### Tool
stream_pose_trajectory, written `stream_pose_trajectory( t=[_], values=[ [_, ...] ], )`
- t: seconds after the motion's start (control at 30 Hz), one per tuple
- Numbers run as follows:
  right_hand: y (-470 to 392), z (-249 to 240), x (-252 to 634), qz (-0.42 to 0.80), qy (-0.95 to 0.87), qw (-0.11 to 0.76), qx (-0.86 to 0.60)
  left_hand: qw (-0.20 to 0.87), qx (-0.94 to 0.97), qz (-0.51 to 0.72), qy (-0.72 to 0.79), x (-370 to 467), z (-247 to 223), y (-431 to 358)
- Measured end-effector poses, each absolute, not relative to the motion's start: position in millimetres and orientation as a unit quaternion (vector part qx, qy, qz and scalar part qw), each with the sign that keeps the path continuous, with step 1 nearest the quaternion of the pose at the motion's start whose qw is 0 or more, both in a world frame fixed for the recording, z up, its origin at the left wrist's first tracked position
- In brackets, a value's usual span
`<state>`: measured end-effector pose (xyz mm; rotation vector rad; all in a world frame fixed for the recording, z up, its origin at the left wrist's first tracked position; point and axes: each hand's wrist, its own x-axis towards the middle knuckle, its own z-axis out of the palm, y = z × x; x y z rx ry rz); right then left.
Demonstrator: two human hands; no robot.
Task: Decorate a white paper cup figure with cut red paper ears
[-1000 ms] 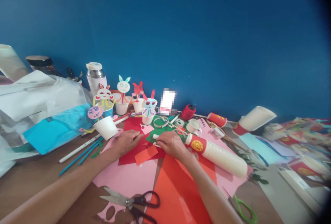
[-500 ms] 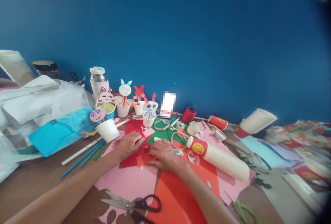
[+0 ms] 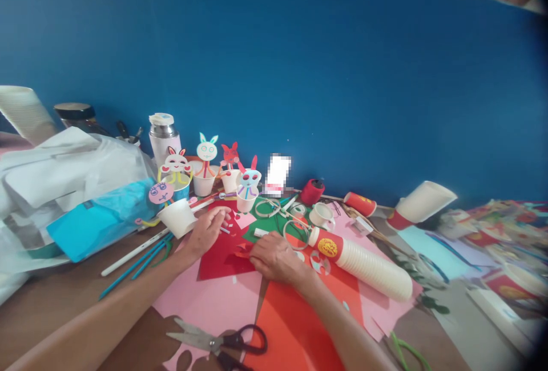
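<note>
On red paper (image 3: 214, 261), the right hand (image 3: 274, 257) touches an angular orange scrap (image 3: 243, 251)

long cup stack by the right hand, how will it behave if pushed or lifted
The cup stack lies on its side and looks round, so it may roll. It looks like thin nested paper, so probably light, and could slide apart when lifted.

left hand (image 3: 209, 230) farther left, orange scrap (image 3: 243, 252) mostly hidden

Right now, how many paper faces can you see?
5, left to right among the cups: purple face; heart-cheeked face; teal-eared face; red face; blue face. Others may be hidden.
</note>
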<state>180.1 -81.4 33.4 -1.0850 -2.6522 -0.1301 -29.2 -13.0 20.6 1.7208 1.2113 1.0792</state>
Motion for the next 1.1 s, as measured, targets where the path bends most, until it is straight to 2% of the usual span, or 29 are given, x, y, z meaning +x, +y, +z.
stream_pose_trajectory(
  t=[0.17,0.37,0.47,0.6,0.87,1.1],
  values=[
    [-81,38,184,-0.033,-0.908,0.144,-0.393,0.343,0.702,0.407,0.473,-30,24,-15],
    [-79,36,189,0.041,-0.903,0.170,-0.392,0.227,0.825,0.298,0.424,-21,21,-27],
    [-71,31,196,0.006,-0.874,0.185,-0.449,0.150,0.875,0.236,0.396,-13,17,-33],
    [-60,25,207,-0.051,-0.832,0.205,-0.513,0.083,0.882,0.172,0.430,-6,13,-36],
    [-56,16,213,-0.065,-0.828,0.129,-0.542,0.072,0.891,0.162,0.419,-5,9,-33],
    [-57,19,215,-0.079,-0.827,0.117,-0.544,0.093,0.890,0.172,0.411,-6,9,-31]
  ],
)
